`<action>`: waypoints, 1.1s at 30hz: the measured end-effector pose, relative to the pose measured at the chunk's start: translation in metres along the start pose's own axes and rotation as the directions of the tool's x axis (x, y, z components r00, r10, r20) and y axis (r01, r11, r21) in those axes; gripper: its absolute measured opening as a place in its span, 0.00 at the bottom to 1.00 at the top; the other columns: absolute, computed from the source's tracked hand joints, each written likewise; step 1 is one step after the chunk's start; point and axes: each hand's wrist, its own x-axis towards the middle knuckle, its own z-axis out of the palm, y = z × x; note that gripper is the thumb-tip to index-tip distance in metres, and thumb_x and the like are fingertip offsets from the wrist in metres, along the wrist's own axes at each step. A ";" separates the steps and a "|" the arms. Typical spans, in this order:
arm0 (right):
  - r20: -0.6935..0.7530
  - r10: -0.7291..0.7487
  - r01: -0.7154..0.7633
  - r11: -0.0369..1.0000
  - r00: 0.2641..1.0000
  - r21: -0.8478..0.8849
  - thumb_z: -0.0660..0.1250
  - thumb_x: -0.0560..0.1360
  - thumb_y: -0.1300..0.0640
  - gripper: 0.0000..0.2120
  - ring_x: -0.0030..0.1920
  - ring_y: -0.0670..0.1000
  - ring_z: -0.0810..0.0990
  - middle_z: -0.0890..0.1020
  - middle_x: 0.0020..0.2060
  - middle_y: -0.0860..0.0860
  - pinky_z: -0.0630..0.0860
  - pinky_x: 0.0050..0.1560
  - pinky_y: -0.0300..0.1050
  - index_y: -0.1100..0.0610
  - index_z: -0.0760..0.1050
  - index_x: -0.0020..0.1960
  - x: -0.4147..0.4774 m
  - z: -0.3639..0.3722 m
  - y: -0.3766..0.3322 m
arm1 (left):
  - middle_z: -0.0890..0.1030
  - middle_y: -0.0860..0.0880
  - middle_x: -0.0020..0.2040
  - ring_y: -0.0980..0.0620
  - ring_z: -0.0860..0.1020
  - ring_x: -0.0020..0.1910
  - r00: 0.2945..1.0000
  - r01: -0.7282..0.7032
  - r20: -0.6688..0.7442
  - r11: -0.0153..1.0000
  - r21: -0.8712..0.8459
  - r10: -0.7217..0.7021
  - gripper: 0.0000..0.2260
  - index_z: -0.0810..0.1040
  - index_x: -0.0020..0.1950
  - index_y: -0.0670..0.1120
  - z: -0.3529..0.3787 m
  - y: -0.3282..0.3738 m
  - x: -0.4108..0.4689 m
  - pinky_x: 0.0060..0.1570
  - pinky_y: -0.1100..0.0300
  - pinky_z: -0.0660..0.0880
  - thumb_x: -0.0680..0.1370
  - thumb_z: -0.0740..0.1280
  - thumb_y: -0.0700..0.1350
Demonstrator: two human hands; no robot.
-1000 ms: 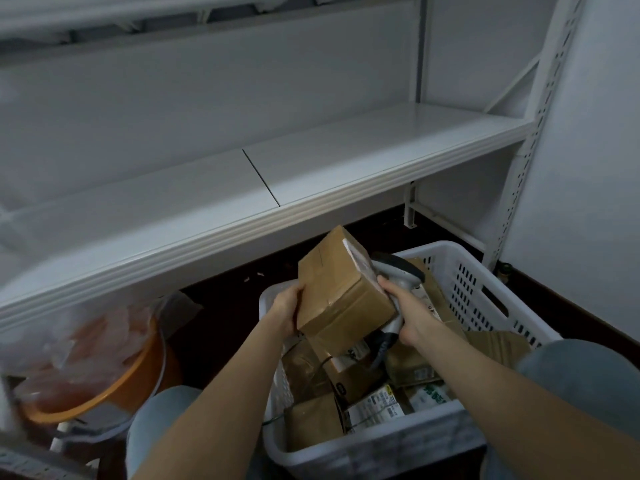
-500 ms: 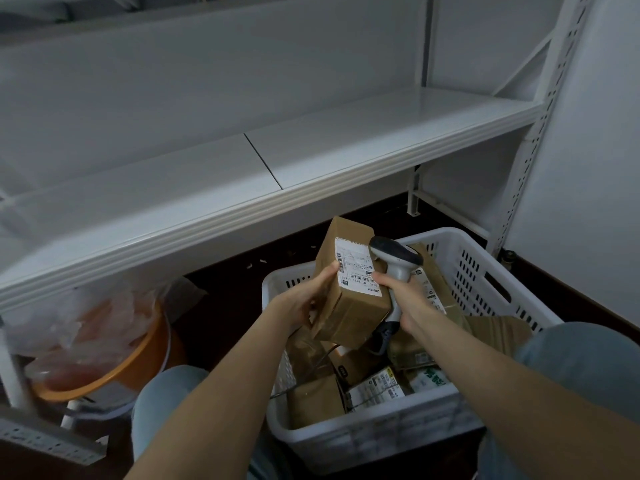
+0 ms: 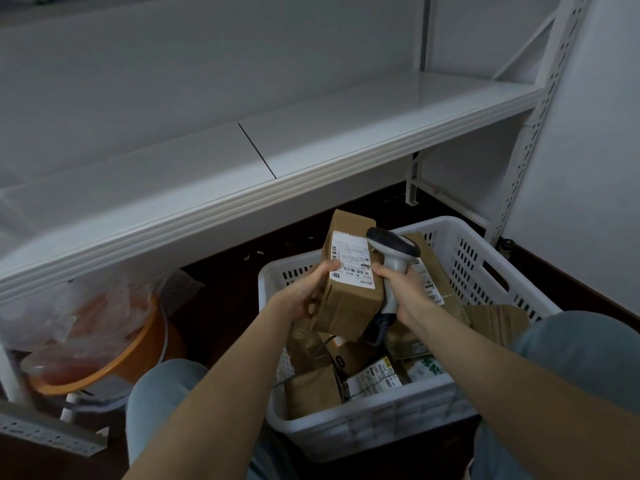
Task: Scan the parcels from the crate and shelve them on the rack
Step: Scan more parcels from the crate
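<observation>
My left hand [image 3: 304,292] grips a brown cardboard parcel [image 3: 349,299] above the white plastic crate [image 3: 491,271], thumb on the edge of its white shipping label [image 3: 353,259], which faces up. My right hand [image 3: 398,289] holds a grey handheld scanner [image 3: 393,252] by its handle, with the scanner head just right of the label. Several more brown parcels [image 3: 311,393] with labels lie in the crate below. The white rack shelf [image 3: 311,140] runs across behind the crate.
An orange basin [image 3: 138,355] with crumpled clear plastic sits under the shelf at the left. A perforated rack upright [image 3: 533,133] stands at the right by a white wall. My knees in jeans flank the crate. The floor is dark.
The parcel has been turned so its label faces up, and the scanner has risen beside the label. The view has tilted down slightly.
</observation>
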 end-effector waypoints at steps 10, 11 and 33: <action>-0.008 0.062 -0.063 0.984 0.998 -0.165 0.73 0.72 0.62 0.19 0.50 0.58 0.83 0.83 0.50 0.58 0.80 0.53 0.54 0.61 0.76 0.61 0.013 -0.005 0.016 | 0.80 0.45 0.60 0.44 0.80 0.57 0.982 -0.182 -0.092 0.965 -0.191 0.167 0.33 0.70 0.69 0.53 0.008 -0.033 0.025 0.55 0.45 0.78 0.67 0.73 0.61; -0.002 0.057 -0.057 0.982 0.998 -0.182 0.73 0.71 0.63 0.19 0.50 0.57 0.83 0.83 0.50 0.58 0.80 0.52 0.54 0.61 0.76 0.61 0.015 -0.004 0.018 | 0.81 0.46 0.59 0.46 0.80 0.56 0.979 -0.196 -0.091 0.963 -0.184 0.182 0.26 0.70 0.69 0.54 0.008 -0.033 0.025 0.52 0.48 0.79 0.72 0.70 0.57; -0.044 0.051 -0.058 0.982 0.998 -0.178 0.73 0.72 0.64 0.19 0.52 0.55 0.81 0.83 0.54 0.55 0.77 0.59 0.55 0.60 0.75 0.62 0.046 0.013 0.031 | 0.76 0.52 0.66 0.54 0.75 0.62 0.835 -0.358 -0.383 0.919 0.167 0.395 0.30 0.64 0.75 0.53 0.036 -0.075 0.068 0.61 0.53 0.74 0.76 0.65 0.35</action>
